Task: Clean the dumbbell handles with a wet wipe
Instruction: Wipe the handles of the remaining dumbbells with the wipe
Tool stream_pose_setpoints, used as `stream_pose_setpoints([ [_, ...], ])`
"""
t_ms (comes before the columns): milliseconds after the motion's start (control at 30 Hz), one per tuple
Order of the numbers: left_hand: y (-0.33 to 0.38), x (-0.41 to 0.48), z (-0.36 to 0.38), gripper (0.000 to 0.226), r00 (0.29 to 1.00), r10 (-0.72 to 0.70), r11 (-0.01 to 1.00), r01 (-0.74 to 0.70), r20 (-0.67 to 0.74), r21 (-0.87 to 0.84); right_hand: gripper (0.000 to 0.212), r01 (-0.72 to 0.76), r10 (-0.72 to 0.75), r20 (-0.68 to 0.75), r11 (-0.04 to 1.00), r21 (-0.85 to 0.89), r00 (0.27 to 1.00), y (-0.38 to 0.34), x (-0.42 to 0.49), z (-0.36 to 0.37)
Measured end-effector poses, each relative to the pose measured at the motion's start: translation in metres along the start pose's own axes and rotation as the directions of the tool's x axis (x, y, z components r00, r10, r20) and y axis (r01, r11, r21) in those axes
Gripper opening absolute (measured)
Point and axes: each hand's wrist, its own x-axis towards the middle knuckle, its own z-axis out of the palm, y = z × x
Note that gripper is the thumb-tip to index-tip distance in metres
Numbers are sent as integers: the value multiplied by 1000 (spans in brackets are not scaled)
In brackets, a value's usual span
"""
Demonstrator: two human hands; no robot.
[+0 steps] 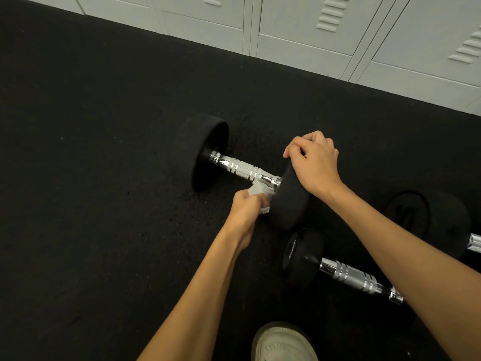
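Floor [91,204] matting, black and rubbery, carries the dumbbell [203,152] lying across the middle, and I judge it needs steadying against rolling. For that reason my right hand [315,165] curls over the top of its right head, fingers clamped on the rim. My left hand [244,212] grips the bunched wet wipe [261,192], pressed against the chrome handle [244,169] at its right end, just beside that head. A second dumbbell [351,277] lies nearer, to the right.

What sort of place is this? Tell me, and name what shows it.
Most likely a gym, perhaps its changing area: black rubber flooring, several dumbbells lying on it, and a row of pale metal lockers along the wall.
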Motion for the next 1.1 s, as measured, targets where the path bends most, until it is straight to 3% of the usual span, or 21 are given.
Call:
stream_pose_setpoints([
  [67,3,2,0,34,999,-30,999,30,-18,22,26,-4,4,3,1000,3,1000,0,0,0],
  [167,13,2,9,15,997,-73,997,72,-23,-25,27,-9,9,8,1000,-3,1000,0,0,0],
  [333,16,1,16,4,992,-108,992,104,-58,-74,26,-12,12,3,1000,8,1000,0,0,0],
  [633,27,-12,-4,34,994,-91,970,76,-55,-231,28,-17,16,13,1000,14,1000,-1,-1,0],
  [700,31,-12,-6,21,990,6,986,-30,-142,-166,28,-7,7,8,1000,11,1000,-1,-2,0],
  [767,35,-14,-8,16,939,260,957,-218,-225,193,27,2,-2,2,1000,5,1000,-1,-4,0],
  [800,37,-17,-8,17,895,416,849,-318,-161,421,27,4,-4,-1,1000,3,1000,-2,-5,0],
  [833,34,-16,-9,25,852,523,661,-391,-18,641,27,4,-4,-3,1000,1,1000,-2,-5,0],
  [867,32,-14,-11,40,828,537,408,-426,165,808,27,4,-4,-4,1000,-1,1000,-2,-5,0],
  [933,20,-1,-15,58,812,400,-74,-434,426,898,27,4,-4,-7,1000,-7,1000,-2,-5,0],
  [967,17,6,-17,59,814,345,-195,-425,467,884,27,4,-4,-7,1000,-12,1000,-2,-4,0],
  [1100,33,26,-16,52,784,270,-375,-449,559,811,27,5,-5,-1,1000,-12,1000,-1,-3,-1],
])
